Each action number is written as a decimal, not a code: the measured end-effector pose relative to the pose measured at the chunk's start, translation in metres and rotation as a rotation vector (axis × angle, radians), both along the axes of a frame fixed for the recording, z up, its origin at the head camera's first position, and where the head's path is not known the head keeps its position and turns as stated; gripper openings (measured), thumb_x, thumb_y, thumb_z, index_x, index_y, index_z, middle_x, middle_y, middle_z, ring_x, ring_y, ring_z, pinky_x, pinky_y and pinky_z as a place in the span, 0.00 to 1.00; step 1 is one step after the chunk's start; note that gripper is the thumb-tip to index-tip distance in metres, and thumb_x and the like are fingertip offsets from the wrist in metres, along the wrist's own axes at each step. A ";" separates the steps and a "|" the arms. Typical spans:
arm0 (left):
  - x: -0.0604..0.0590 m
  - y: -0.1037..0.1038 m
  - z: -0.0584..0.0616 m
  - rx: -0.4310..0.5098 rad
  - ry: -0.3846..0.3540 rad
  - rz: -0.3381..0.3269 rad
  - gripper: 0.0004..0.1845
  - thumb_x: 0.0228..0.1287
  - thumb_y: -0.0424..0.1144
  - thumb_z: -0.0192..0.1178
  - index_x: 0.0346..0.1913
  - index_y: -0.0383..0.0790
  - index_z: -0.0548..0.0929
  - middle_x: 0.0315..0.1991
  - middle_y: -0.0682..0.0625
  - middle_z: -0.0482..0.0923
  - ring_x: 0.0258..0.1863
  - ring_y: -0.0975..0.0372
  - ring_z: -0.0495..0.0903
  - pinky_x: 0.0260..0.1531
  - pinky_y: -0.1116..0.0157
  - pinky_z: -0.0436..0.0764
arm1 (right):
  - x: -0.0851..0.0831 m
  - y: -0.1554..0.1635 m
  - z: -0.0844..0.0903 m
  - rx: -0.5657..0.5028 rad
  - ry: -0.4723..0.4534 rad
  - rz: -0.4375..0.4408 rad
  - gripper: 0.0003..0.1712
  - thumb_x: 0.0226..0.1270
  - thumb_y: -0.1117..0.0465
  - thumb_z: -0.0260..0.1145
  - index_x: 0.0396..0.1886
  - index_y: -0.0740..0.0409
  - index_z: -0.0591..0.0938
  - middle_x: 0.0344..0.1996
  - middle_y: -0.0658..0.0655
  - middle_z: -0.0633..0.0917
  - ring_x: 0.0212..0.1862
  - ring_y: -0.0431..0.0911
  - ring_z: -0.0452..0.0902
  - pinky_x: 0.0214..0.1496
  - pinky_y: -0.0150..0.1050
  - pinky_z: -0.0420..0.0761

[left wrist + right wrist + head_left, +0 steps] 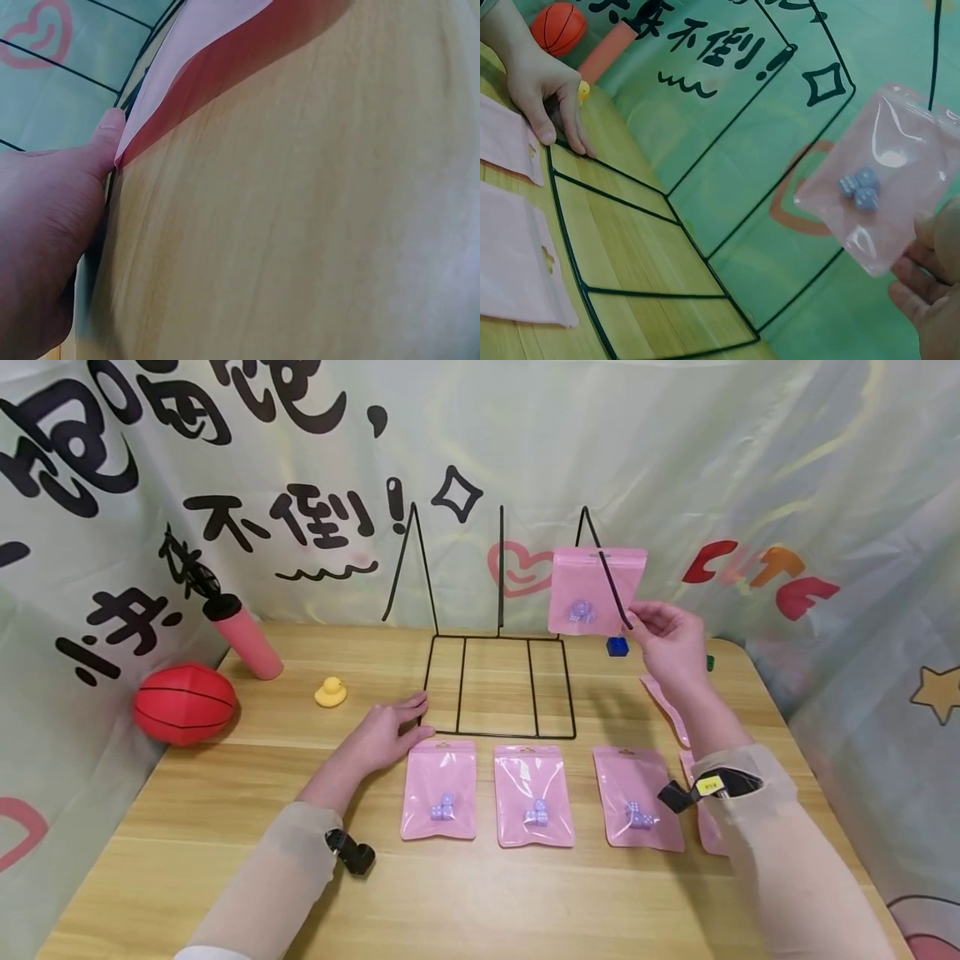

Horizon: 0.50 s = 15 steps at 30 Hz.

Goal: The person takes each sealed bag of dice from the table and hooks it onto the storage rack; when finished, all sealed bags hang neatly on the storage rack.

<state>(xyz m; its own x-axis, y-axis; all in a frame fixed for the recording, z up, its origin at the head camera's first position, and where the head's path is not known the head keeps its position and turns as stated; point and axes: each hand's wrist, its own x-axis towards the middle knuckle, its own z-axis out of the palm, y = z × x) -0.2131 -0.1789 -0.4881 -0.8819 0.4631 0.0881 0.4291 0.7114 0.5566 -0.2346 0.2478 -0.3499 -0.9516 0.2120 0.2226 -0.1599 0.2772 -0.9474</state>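
My right hand [670,643] pinches the edge of a pink zip bag [581,578] with lilac dice [861,189] inside. The bag is at the right hook of a black wire rack [500,734]; the hook's prong crosses in front of it in the head view. My left hand [384,732] touches the rack's front left corner, thumb and fingers fairly straight. Just in front of that hand lies another pink bag [442,764], with a second bag [533,768] and a third bag [630,768] to its right, each showing dice. The rack's left and middle hooks carry nothing.
More pink bags [708,822] lie partly hidden under my right forearm. A blue block [617,647] sits right of the rack. To the left are a yellow duck [331,692], a red ball [184,704] and a pink cylinder [251,643]. A printed cloth hangs behind.
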 end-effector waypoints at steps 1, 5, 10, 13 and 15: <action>0.000 0.000 0.000 0.001 -0.001 0.001 0.32 0.77 0.52 0.64 0.73 0.34 0.76 0.77 0.46 0.67 0.75 0.48 0.64 0.73 0.51 0.68 | 0.001 0.004 0.000 0.002 -0.007 0.005 0.13 0.77 0.62 0.69 0.53 0.67 0.86 0.39 0.44 0.90 0.47 0.39 0.86 0.52 0.27 0.84; 0.000 0.002 0.001 0.011 0.009 -0.007 0.32 0.77 0.52 0.65 0.72 0.33 0.76 0.77 0.44 0.67 0.74 0.46 0.66 0.73 0.49 0.68 | 0.004 0.023 -0.006 -0.003 -0.033 0.026 0.18 0.75 0.61 0.72 0.56 0.69 0.85 0.40 0.40 0.90 0.47 0.36 0.85 0.50 0.24 0.82; 0.001 0.002 0.002 0.018 0.003 -0.016 0.32 0.77 0.52 0.65 0.73 0.33 0.76 0.77 0.44 0.67 0.72 0.45 0.71 0.74 0.49 0.67 | 0.014 0.049 -0.011 0.094 -0.103 0.034 0.23 0.75 0.57 0.72 0.61 0.68 0.83 0.44 0.40 0.89 0.48 0.33 0.83 0.50 0.20 0.80; 0.000 0.000 0.002 0.018 0.003 -0.017 0.32 0.77 0.52 0.65 0.72 0.33 0.75 0.77 0.44 0.66 0.70 0.43 0.73 0.74 0.50 0.66 | 0.022 0.063 -0.012 0.192 -0.162 0.034 0.26 0.77 0.53 0.70 0.64 0.67 0.81 0.46 0.40 0.87 0.49 0.32 0.82 0.51 0.19 0.79; 0.000 0.000 0.002 0.017 0.004 -0.016 0.32 0.77 0.52 0.65 0.72 0.33 0.76 0.77 0.44 0.67 0.71 0.44 0.72 0.74 0.50 0.66 | 0.027 0.072 -0.013 0.239 -0.204 0.041 0.28 0.77 0.50 0.69 0.65 0.66 0.80 0.48 0.42 0.86 0.49 0.32 0.81 0.52 0.19 0.79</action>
